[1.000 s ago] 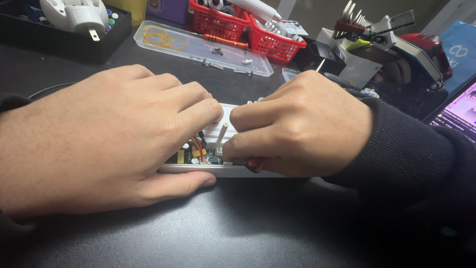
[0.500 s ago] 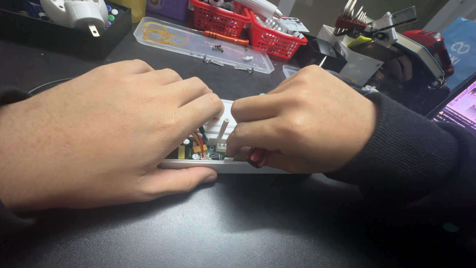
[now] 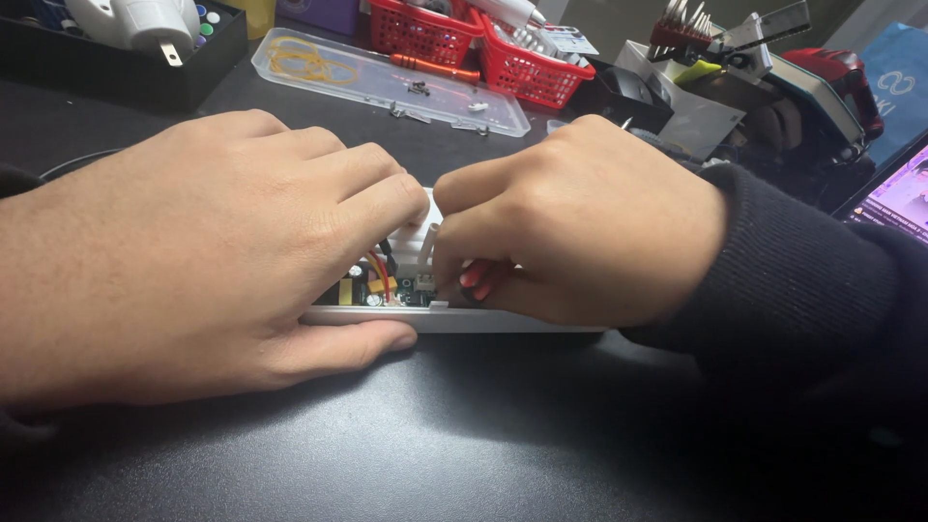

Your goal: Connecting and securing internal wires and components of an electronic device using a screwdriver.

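Both hands cover most of the white casing [image 3: 454, 319]; its circuit board [image 3: 387, 287] shows only between the fingers.

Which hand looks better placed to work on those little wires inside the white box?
Probably the right hand: its fingertips pinch at the wires in the open white case, while the left hand lies across the case, steadying it.

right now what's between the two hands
Head view: between left hand and right hand, an opened white case shows its circuit board and wires.
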